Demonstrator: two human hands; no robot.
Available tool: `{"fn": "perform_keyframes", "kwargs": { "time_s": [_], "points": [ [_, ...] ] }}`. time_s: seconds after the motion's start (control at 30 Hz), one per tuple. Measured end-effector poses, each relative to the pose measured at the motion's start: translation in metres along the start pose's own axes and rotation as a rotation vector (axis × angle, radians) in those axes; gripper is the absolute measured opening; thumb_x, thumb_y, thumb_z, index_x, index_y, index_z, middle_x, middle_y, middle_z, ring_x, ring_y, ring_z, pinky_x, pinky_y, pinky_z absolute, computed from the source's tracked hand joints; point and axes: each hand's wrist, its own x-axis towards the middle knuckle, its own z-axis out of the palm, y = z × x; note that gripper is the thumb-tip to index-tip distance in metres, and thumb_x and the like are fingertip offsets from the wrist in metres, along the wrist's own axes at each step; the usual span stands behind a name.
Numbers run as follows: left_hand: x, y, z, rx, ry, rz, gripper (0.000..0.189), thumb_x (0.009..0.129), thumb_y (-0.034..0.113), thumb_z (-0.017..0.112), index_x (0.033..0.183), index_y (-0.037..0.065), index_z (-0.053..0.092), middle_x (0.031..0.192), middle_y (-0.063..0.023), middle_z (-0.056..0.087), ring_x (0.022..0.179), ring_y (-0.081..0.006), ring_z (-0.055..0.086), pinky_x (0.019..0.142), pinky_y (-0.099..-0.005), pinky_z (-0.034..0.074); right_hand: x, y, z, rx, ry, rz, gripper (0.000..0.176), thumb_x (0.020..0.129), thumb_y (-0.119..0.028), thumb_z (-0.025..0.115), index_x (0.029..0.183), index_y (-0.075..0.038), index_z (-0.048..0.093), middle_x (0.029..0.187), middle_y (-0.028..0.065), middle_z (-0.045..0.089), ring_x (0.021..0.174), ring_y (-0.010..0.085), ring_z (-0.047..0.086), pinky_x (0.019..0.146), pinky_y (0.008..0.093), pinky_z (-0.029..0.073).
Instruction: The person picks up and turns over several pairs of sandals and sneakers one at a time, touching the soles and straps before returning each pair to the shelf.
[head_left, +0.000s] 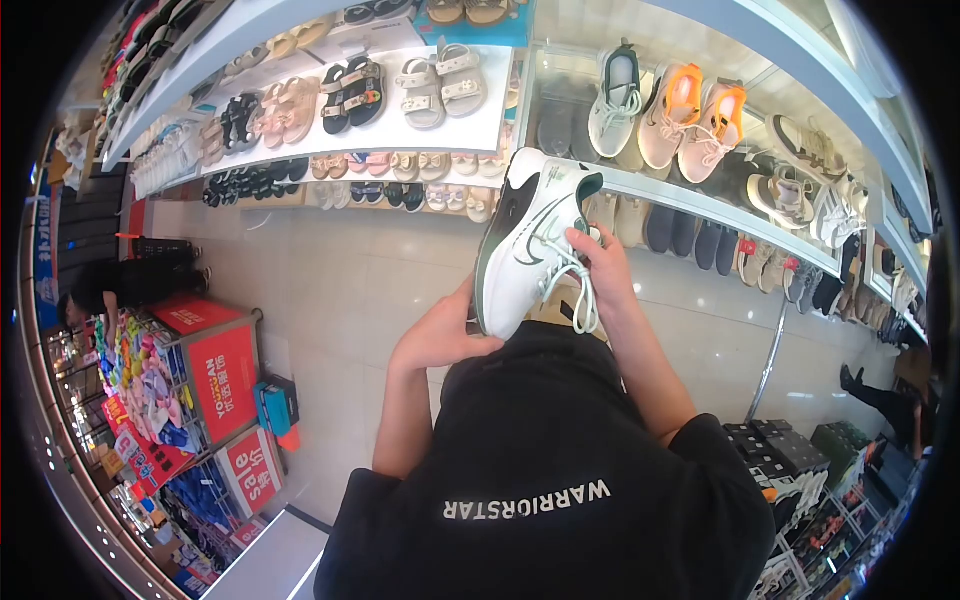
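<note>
In front of my body I hold a white sneaker (530, 245) with pale green laces, a dark swoosh outline and a dark green and black sole. Its toe points down toward my shirt and its heel points up toward the shelves. My left hand (450, 325) is closed around the toe end from the left, thumb on the toe. On the other side, my right hand (608, 268) grips the shoe near its laces and collar, thumb on the upper. Close above the shoe, a white and green sneaker (615, 105) stands on the shelf.
A white shelf (300, 145) carries several sandals. Pink sneakers (690, 125) with orange lining stand on the right shelf, with more shoes below. At left are a red sale bin (220, 375) and a person in black (145, 278). Stacked shoeboxes (785, 450) lie at lower right.
</note>
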Motion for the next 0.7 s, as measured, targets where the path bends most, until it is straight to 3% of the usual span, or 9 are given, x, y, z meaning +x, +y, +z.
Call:
{"fn": "perform_keyframes", "kwargs": {
  "time_s": [0.2, 0.3, 0.37, 0.43, 0.47, 0.57, 0.7],
  "points": [
    [0.006, -0.014, -0.039, -0.028, -0.052, 0.022, 0.094, 0.071, 0.011, 0.075, 0.15, -0.001, 0.026, 0.136, -0.0219, 0.051, 0.125, -0.0299, 0.054, 0.1, -0.0406, 0.049, 0.01, 0.005, 0.033, -0.032, 0.043, -0.006, 0.026, 0.088, -0.01, 0.071, 0.11, 0.0, 0.06, 0.094, 0.0072, 0.068, 0.081, 0.0134, 0.066, 0.071, 0.028, 0.055],
    [0.013, -0.026, -0.058, 0.016, -0.046, 0.129, 0.091, 0.07, 0.012, 0.075, 0.148, -0.002, 0.029, 0.137, -0.0213, 0.051, 0.125, -0.029, 0.054, 0.101, -0.0388, 0.046, 0.018, 0.008, 0.047, -0.085, 0.058, -0.038, 0.026, 0.088, -0.009, 0.071, 0.109, 0.0, 0.06, 0.094, 0.0073, 0.068, 0.081, 0.0134, 0.066, 0.071, 0.028, 0.055],
    [0.019, -0.034, -0.063, 0.08, 0.053, 0.324, 0.084, 0.069, 0.012, 0.075, 0.143, -0.002, 0.037, 0.134, -0.0199, 0.054, 0.124, -0.027, 0.055, 0.103, -0.0374, 0.044, 0.022, 0.011, 0.054, -0.121, 0.068, -0.06, 0.027, 0.088, -0.009, 0.072, 0.11, 0.001, 0.06, 0.094, 0.0073, 0.068, 0.08, 0.0135, 0.066, 0.071, 0.0281, 0.055],
    [0.018, -0.033, -0.066, 0.065, 0.058, 0.325, 0.08, 0.069, 0.011, 0.074, 0.141, -0.002, 0.041, 0.133, -0.0193, 0.055, 0.123, -0.0269, 0.055, 0.103, -0.0371, 0.043, 0.018, 0.009, 0.068, -0.15, 0.105, -0.092, 0.029, 0.087, -0.009, 0.072, 0.111, 0.002, 0.06, 0.094, 0.0074, 0.068, 0.079, 0.0136, 0.066, 0.071, 0.0281, 0.055],
    [0.018, -0.032, -0.066, 0.055, 0.07, 0.322, 0.076, 0.068, 0.011, 0.074, 0.138, -0.002, 0.045, 0.132, -0.0187, 0.057, 0.122, -0.0267, 0.055, 0.103, -0.0368, 0.042, 0.014, 0.008, 0.076, -0.207, 0.133, -0.122, 0.028, 0.09, -0.016, 0.071, 0.11, 0.0, 0.06, 0.084, 0.0026, 0.065, 0.07, 0.0103, 0.062, 0.059, 0.0253, 0.049],
    [0.017, -0.036, -0.065, -0.101, 0.087, 0.355, 0.067, 0.069, 0.01, 0.072, 0.131, -0.003, 0.051, 0.125, -0.0185, 0.061, 0.117, -0.0267, 0.059, 0.099, -0.0363, 0.045, 0.012, 0.014, 0.07, -0.217, 0.079, -0.158, 0.027, 0.09, -0.015, 0.07, 0.111, 0.0, 0.06, 0.085, 0.0031, 0.065, 0.069, 0.01, 0.062, 0.059, 0.0252, 0.049],
    [0.015, -0.05, -0.066, -0.047, 0.127, 0.329, 0.062, 0.07, 0.01, 0.072, 0.127, -0.003, 0.054, 0.118, -0.0186, 0.065, 0.111, -0.0272, 0.062, 0.095, -0.0354, 0.047, 0.008, 0.016, 0.069, -0.255, 0.103, -0.134, 0.025, 0.091, -0.013, 0.068, 0.111, 0.0, 0.06, 0.087, 0.0034, 0.066, 0.069, 0.0097, 0.062, 0.059, 0.0251, 0.048]
  ]
}}
